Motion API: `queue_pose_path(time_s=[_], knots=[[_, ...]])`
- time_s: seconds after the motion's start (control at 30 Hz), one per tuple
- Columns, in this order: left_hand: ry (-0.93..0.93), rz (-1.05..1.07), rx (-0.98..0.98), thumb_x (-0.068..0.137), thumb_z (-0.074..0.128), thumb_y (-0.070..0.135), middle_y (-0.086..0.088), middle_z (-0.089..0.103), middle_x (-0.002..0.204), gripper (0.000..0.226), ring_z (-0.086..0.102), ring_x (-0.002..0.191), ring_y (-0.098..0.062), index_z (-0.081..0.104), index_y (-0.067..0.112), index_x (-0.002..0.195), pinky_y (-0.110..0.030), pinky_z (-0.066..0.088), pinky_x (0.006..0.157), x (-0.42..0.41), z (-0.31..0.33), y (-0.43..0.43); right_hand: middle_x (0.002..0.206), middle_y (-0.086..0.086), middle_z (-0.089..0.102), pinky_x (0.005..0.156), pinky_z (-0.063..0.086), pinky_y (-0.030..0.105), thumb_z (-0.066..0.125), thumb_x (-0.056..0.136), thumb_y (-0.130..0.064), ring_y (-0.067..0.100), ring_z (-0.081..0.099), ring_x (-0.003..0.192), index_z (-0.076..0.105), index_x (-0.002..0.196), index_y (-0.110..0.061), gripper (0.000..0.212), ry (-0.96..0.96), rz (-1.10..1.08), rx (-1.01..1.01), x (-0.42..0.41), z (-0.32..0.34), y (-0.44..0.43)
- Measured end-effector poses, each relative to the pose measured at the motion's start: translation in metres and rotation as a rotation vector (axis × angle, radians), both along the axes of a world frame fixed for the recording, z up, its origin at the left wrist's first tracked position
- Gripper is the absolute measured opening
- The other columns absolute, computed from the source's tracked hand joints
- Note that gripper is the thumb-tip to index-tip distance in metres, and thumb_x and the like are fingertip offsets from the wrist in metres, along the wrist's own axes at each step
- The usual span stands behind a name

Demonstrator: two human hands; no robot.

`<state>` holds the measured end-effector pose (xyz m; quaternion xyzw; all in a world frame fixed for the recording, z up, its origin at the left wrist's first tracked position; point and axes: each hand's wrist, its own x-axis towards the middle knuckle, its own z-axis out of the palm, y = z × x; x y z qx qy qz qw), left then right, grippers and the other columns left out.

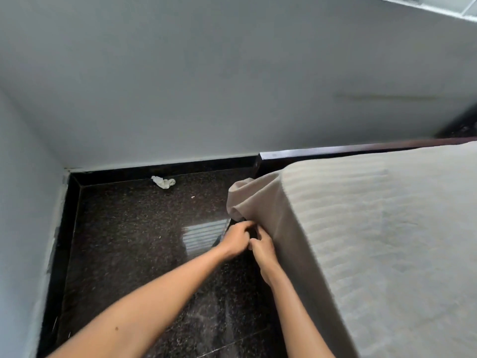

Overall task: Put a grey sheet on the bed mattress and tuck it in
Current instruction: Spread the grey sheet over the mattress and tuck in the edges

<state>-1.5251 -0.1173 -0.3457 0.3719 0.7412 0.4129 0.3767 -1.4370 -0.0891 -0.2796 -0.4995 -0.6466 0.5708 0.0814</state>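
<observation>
Head view put a crumpled scrap (163, 182) far left on the dark floor (124, 241). My left hand (236, 239) and right hand (263, 250) were bunched together at the grey sheet (361, 228)'s hanging corner, fingers curled on its lower edge, I judged. Soft, light cloth; best pinched at the hem. Rightward, the sheet hid the mattress; the fingertips were hidden too.

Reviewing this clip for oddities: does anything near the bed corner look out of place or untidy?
Two things. A crumpled white scrap lies on the dark floor by the wall's skirting, like stray litter. And the grey sheet bunches in a loose fold at the mattress corner, not yet tucked, just above the left hand and right hand.
</observation>
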Motion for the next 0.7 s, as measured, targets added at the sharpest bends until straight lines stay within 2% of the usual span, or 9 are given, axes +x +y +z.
queue_pose_path(time_s=[0.03,0.1,0.23,0.3,0.37,0.47,0.53,0.6,0.7], knots=[[-0.085,0.099,-0.003,0.081,0.039,-0.004,-0.007,0.061,0.127,0.050,0.052,0.123,-0.020,0.061,0.011,0.123,-0.030,0.039,0.106,0.000,0.001,0.011,0.130,0.005,0.054,0.105,0.039,0.027,0.041,0.082,0.008,0.020,0.049,0.124,0.048,0.134,-0.011,0.056,0.011,-0.023,-0.016,-0.009,-0.006,0.004],[-0.260,0.290,-0.041,0.090,0.037,0.000,-0.003,0.058,0.127,0.045,0.050,0.122,-0.020,0.055,0.013,0.129,-0.026,0.040,0.099,-0.004,0.002,0.030,0.132,0.017,0.054,0.106,0.039,0.040,0.041,0.081,0.000,0.029,0.048,0.126,0.048,0.134,-0.005,0.053,0.037,-0.037,-0.056,-0.021,-0.025,0.013],[-0.637,0.397,-0.034,0.098,0.030,0.013,-0.002,0.055,0.133,0.043,0.053,0.119,-0.021,0.044,0.022,0.138,-0.033,0.046,0.098,-0.029,-0.007,0.045,0.139,0.008,0.045,0.096,0.046,0.032,0.043,0.066,0.001,0.023,0.046,0.124,0.029,0.145,-0.012,0.081,0.025,-0.018,-0.135,-0.036,-0.013,0.013],[-0.587,0.291,-0.103,0.097,0.029,0.013,-0.002,0.054,0.135,0.047,0.052,0.120,-0.021,0.045,0.027,0.138,-0.036,0.048,0.097,-0.039,-0.011,0.054,0.137,0.001,0.043,0.080,0.046,0.021,0.038,0.069,0.016,0.021,0.043,0.124,0.027,0.145,-0.013,0.082,0.032,-0.004,-0.150,-0.040,-0.007,0.020],[-0.448,0.176,-0.203,0.092,0.031,0.018,-0.006,0.054,0.134,0.048,0.051,0.119,-0.024,0.047,0.031,0.135,-0.040,0.046,0.099,-0.043,-0.003,0.063,0.134,0.000,0.041,0.075,0.044,0.016,0.035,0.070,0.022,0.017,0.039,0.127,0.026,0.146,-0.011,0.084,0.020,-0.007,-0.142,-0.041,-0.005,0.025],[-0.382,0.155,-0.335,0.094,0.034,0.021,-0.014,0.051,0.132,0.043,0.050,0.117,-0.030,0.046,0.014,0.134,-0.037,0.046,0.098,-0.052,0.013,0.070,0.141,-0.005,0.035,0.100,0.041,0.027,0.032,0.070,0.022,0.010,0.031,0.131,0.022,0.148,-0.018,0.088,-0.009,0.011,-0.123,-0.036,-0.002,0.018],[-0.432,0.143,-0.258,0.093,0.034,0.012,-0.014,0.053,0.131,0.041,0.052,0.117,-0.029,0.048,0.009,0.132,-0.038,0.044,0.100,-0.063,0.019,0.069,0.139,-0.010,0.037,0.111,0.032,0.032,0.031,0.077,0.021,0.005,0.032,0.128,0.025,0.145,-0.024,0.081,-0.021,0.011,-0.088,-0.031,0.002,0.009],[-0.496,0.140,-0.157,0.091,0.032,0.004,-0.013,0.057,0.129,0.044,0.054,0.117,-0.026,0.053,0.010,0.129,-0.043,0.044,0.102,-0.069,0.022,0.062,0.131,-0.014,0.038,0.108,0.032,0.025,0.030,0.081,0.020,0.000,0.032,0.122,0.027,0.145,-0.023,0.077,-0.059,-0.002,-0.078,-0.025,0.009,0.006],[-0.432,0.288,-0.173,0.089,0.033,-0.001,-0.010,0.064,0.116,0.043,0.058,0.110,-0.026,0.064,0.010,0.116,-0.036,0.047,0.096,-0.071,0.031,0.050,0.143,-0.012,0.030,0.104,0.031,0.021,0.033,0.078,0.020,-0.001,0.026,0.126,0.017,0.150,-0.019,0.083,-0.114,0.041,-0.112,-0.018,0.012,0.010]])
